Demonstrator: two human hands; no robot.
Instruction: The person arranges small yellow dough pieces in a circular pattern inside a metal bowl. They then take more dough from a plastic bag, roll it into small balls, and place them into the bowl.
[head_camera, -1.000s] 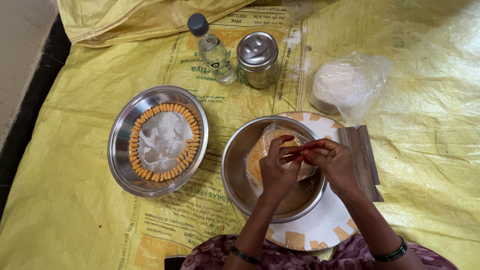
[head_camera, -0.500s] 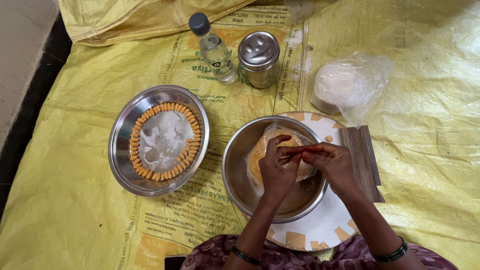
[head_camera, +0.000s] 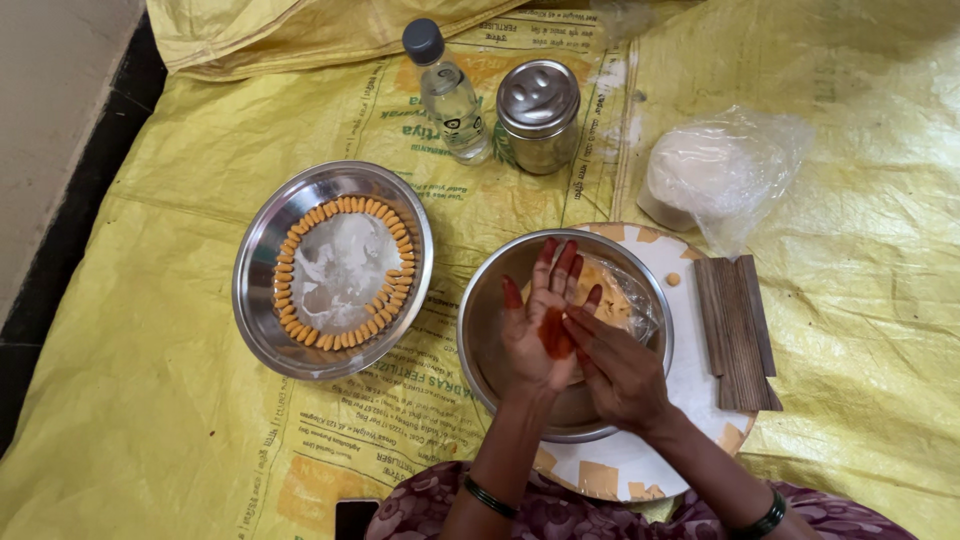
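Left hand (head_camera: 540, 335) lay flat, palm up; right hand (head_camera: 618, 368) pressed its fingertips into that palm, over the bowl (head_camera: 482, 330).

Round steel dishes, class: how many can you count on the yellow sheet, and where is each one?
2. One steel plate lies on the left, ringed with small orange dough pieces. One steel bowl sits at centre on a round board, under the left hand and right hand. None seems hidden.

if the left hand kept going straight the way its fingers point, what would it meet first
The left hand, palm open, points up the picture. Its line crosses the far rim of the steel bowl below it, then probably reaches the lidded steel canister. Height is unclear, so it might pass over the rim.
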